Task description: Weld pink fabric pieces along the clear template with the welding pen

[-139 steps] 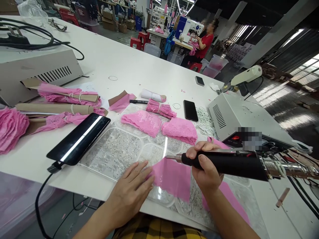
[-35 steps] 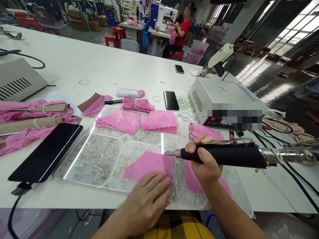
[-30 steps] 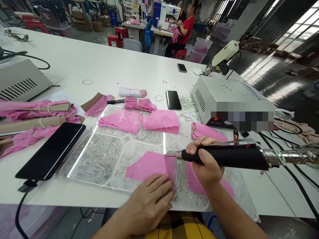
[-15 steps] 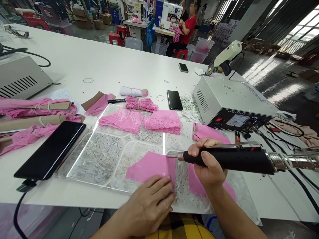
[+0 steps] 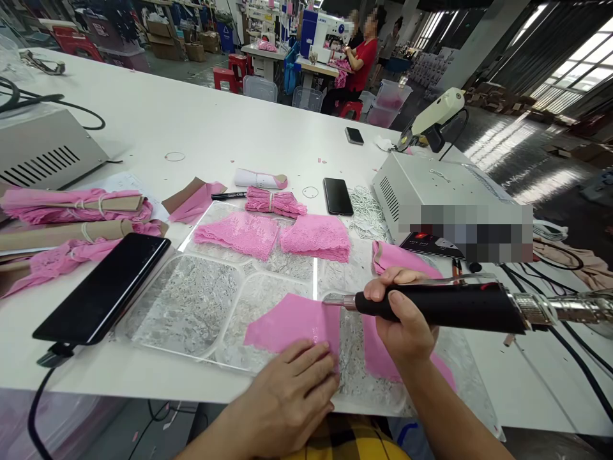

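My right hand (image 5: pixel 407 313) is wrapped round the black grip of a handheld ultrasonic welder (image 5: pixel 445 305), thumb along its near side. The metal tip points left and meets the upper right edge of a pink fabric piece (image 5: pixel 292 322). On that fabric's lower edge my left hand (image 5: pixel 294 393) lies flat, fingers stretched out and pressing down. Beneath is a clear plastic board (image 5: pixel 186 300) with a grey speckled pattern. Another pink fabric piece (image 5: pixel 376 351) lies partly under my right wrist. Two stacks of pink lace pieces, a left stack (image 5: pixel 239 234) and a right stack (image 5: pixel 316 237), rest farther back.
A grey generator box (image 5: pixel 445 185) stands at right, with cables trailing nearby. A large black phone (image 5: pixel 103 287) sits at left beside pink lace bundles (image 5: pixel 76 207). Farther back are a tied pink bundle (image 5: pixel 275 202), a smaller phone (image 5: pixel 338 196) and white elastic loops (image 5: pixel 366 214).
The whole view has shifted slightly. Both hands keep their places on the fabric and the welder; the tip stays at the fabric's upper edge.
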Demonstrator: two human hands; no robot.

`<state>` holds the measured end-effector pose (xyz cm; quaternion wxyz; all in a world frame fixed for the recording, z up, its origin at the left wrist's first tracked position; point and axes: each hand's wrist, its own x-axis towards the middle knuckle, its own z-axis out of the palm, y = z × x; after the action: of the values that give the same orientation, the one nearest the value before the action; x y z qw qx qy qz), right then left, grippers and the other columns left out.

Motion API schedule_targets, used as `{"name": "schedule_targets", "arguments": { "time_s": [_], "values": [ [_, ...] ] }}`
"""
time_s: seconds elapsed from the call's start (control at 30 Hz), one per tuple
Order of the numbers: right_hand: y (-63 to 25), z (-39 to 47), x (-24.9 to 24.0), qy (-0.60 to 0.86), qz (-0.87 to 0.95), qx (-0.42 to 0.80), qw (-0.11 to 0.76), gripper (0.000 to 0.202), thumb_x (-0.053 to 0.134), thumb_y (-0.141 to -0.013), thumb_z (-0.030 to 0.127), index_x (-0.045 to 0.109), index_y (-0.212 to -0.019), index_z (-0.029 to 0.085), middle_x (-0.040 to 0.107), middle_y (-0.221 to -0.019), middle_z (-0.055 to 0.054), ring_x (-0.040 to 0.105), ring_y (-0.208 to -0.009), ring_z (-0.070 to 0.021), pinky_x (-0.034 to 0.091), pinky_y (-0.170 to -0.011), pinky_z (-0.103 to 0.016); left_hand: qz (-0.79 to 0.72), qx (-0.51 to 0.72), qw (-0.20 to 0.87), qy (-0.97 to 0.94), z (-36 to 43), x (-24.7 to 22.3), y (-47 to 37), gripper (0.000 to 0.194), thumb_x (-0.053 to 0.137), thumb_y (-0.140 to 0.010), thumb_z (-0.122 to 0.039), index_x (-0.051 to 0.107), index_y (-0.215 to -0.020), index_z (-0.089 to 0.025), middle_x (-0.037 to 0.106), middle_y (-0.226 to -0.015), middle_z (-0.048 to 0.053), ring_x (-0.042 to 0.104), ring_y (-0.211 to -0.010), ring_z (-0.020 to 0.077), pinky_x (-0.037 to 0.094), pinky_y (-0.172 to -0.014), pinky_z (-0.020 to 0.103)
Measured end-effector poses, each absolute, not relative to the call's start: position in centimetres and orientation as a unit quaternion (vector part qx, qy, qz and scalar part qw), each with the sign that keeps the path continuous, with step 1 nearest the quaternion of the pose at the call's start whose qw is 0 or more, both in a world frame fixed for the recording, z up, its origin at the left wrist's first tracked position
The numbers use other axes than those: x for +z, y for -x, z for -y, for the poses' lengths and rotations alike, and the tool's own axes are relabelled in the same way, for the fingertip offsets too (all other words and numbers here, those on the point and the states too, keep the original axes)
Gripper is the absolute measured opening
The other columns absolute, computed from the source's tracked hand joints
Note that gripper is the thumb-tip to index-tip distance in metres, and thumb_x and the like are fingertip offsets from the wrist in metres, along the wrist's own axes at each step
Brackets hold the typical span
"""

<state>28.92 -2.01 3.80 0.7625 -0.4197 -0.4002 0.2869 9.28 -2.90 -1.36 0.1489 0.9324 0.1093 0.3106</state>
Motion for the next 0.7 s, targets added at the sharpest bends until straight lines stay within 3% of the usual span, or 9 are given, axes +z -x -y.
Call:
{"name": "schedule_targets", "arguments": {
  "time_s": [0.7],
  "values": [
    [-26.6,0.8,3.5,0.396,0.425,0.312,0.752,0.012,0.061,-0.08,0.02,0.058,-0.09,0.024,0.052,-0.088,0.002,0.057,-0.063,-0.0091,0.051,-0.063,-0.03,-0.106,0.308,0.142,-0.935,2.8,-1.7,-9.1,0.025,0.055,-0.093,-0.027,0.063,-0.113,-0.014,0.068,-0.118,0.006,0.057,-0.117,0.0226,0.039,-0.107,0.039]
  ]
}}
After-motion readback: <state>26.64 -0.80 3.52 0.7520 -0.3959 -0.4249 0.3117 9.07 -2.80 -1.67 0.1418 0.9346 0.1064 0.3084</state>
